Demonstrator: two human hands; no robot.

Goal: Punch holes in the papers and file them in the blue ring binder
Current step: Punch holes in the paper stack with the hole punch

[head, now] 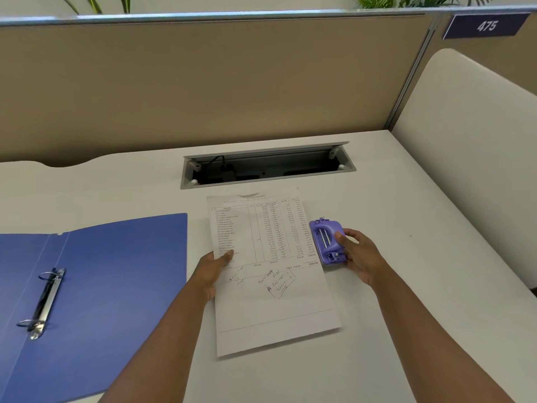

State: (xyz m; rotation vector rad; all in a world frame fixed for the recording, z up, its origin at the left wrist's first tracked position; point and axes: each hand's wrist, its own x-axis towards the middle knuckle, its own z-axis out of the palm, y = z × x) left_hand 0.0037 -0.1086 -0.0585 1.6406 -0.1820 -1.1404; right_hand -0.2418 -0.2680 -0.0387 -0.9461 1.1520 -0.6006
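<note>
1. The paper [270, 274], a printed table with handwritten notes below it, lies flat on the white desk [392, 199], near the middle, between the binder and the punch.
2. The left hand [213, 270] holds the paper at its left edge, thumb on top of the sheet and the other fingers hidden beneath or behind it.
3. The purple hole punch [327, 241] sits at the paper's right edge, about midway along the printed table; whether the sheet is inside its slot cannot be told.
4. The right hand [359, 257] grips the punch from the right side, thumb on its top and fingers curled around its far side.
5. The blue ring binder [116, 271] lies open on the desk to the left of the paper, just beside the left forearm.
6. Its 2 metal rings [43, 301] are on the left half of the binder, with no sheets on them.
7. Behind the paper, a cable tray [267, 167] set into the desk stands open.
8. A beige partition [203, 82] rises behind the desk, with a sign [486, 26] reading 475 at the upper right.
</note>
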